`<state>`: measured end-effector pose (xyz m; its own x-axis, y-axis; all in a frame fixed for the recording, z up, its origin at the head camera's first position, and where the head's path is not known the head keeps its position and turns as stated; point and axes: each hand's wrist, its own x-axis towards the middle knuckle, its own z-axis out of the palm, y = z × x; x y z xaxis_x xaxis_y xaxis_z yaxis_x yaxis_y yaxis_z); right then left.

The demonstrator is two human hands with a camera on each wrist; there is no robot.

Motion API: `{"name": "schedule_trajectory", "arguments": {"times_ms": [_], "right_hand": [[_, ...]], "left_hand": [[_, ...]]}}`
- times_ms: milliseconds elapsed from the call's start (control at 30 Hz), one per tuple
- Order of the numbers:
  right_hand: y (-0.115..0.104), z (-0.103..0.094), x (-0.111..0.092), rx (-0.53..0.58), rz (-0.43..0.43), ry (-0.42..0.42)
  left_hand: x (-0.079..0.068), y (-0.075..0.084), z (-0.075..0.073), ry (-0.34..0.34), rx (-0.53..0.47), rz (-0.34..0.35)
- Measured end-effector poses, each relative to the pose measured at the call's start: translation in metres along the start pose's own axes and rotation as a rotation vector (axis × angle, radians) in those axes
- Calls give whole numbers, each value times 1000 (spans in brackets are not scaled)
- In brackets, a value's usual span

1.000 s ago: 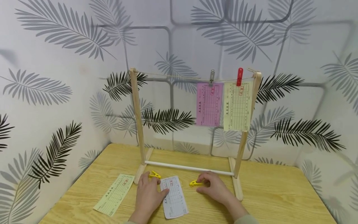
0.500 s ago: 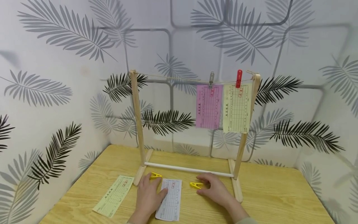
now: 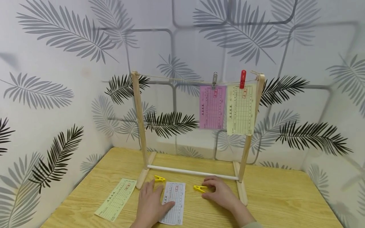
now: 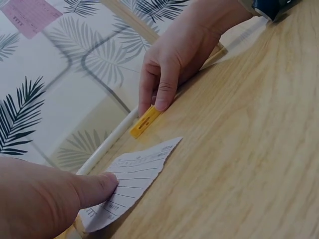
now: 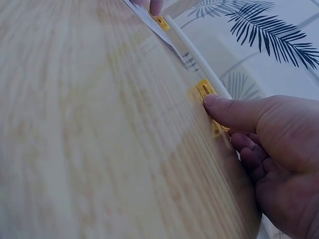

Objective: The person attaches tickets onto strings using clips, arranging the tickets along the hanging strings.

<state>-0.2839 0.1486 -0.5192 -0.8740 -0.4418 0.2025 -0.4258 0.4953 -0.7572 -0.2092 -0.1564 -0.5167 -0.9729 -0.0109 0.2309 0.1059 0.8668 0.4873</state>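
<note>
A white printed slip (image 3: 176, 198) lies on the table in the head view. My left hand (image 3: 151, 201) rests at its left side, fingers outstretched, with the thumb (image 4: 102, 186) lying on the paper. Just beyond those fingers is a yellow clothespin (image 3: 160, 178). Right of the slip, my right hand (image 3: 219, 191) pinches one end of a second yellow clothespin (image 3: 200, 188) between thumb and fingers; the right wrist view shows the thumb (image 5: 224, 107) against this clothespin (image 5: 206, 88). The right hand's fingertips are partly hidden there.
A wooden frame (image 3: 139, 123) with a string stands behind the hands, joined low by a white rod (image 3: 188, 171). From the string hang a pink slip (image 3: 212, 107) under a grey clip (image 3: 214, 80) and a yellow slip (image 3: 241, 110) under a red clip (image 3: 242, 79). Another yellow slip (image 3: 116, 200) lies at left.
The white slip has turned and its lower end has swung left. My left fingers have drawn back from the left clothespin, and the thumb reaches further over the slip. The right hand has hardly moved.
</note>
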Motion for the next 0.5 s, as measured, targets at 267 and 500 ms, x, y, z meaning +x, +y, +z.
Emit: {"name": "schedule_trajectory", "arguments": {"times_ms": [267,500], "right_hand": [[2,-1,-1,11,22,19],[5,1,-2,29,39,40]], "left_hand": [[0,-1,2,26,7,20],[0,-1,3,23,-25,36]]}}
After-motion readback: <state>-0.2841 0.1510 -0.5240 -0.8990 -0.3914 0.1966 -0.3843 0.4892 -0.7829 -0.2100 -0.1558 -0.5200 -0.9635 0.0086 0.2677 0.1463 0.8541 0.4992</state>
